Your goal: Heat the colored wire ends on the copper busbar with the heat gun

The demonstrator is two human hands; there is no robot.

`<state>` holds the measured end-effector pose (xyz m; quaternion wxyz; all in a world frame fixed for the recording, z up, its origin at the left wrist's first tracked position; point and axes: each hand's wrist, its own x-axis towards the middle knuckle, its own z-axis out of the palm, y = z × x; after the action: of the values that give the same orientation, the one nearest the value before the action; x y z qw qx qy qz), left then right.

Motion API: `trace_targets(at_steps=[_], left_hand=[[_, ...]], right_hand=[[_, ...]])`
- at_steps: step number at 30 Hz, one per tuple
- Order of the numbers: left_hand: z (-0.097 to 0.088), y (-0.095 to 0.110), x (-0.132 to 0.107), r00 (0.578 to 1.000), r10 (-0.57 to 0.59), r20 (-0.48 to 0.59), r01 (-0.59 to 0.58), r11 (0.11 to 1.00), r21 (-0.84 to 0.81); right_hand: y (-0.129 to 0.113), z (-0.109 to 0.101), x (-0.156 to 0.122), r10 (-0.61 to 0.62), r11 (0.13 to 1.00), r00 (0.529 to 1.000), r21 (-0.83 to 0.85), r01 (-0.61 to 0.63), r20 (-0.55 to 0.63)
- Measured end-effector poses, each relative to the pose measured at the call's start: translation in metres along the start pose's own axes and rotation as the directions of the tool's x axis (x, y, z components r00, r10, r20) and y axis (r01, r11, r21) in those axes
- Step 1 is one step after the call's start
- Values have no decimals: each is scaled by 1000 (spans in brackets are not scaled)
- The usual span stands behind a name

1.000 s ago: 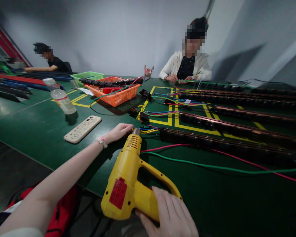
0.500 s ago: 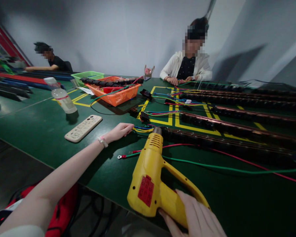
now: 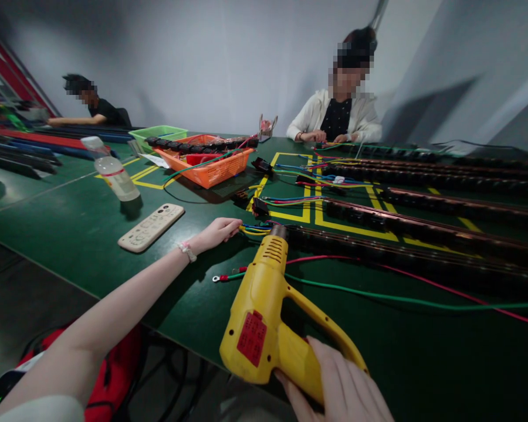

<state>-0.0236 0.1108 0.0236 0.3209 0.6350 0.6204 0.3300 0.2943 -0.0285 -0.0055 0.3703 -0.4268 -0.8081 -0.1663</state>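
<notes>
My right hand (image 3: 341, 387) is wrapped round the handle of a yellow heat gun (image 3: 264, 310). Its metal nozzle points at a bundle of coloured wires (image 3: 255, 229) at the end of a long dark bar (image 3: 400, 249) on the green table (image 3: 61, 223). My left hand (image 3: 215, 231) reaches across the table and pinches the yellow and blue wire ends of that bundle. A red wire and a green wire (image 3: 378, 298) with ring terminals run under the heat gun.
A white remote (image 3: 151, 227) and a plastic bottle (image 3: 112, 171) lie to the left. An orange basket (image 3: 211, 166) and a green basket (image 3: 161, 133) stand further back. More dark bars (image 3: 444, 205) cover the right side. Two people sit at the far edge.
The heat gun and my right hand have swung to the right, nozzle now at the bar's wired end. The red and green terminals came into view. My left hand stayed put.
</notes>
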Motion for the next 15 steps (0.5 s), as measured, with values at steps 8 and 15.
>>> trace_targets(at_steps=[8,15], left_hand=[[0,-1,3,999,-28,18,29,999,-39],[-2,-7,7,999,-33,-39,32,999,-26]], right_hand=[[-29,18,3,-32,998,998,56,35,-50],[-46,22,14,-47,992,997,115,53,-55]])
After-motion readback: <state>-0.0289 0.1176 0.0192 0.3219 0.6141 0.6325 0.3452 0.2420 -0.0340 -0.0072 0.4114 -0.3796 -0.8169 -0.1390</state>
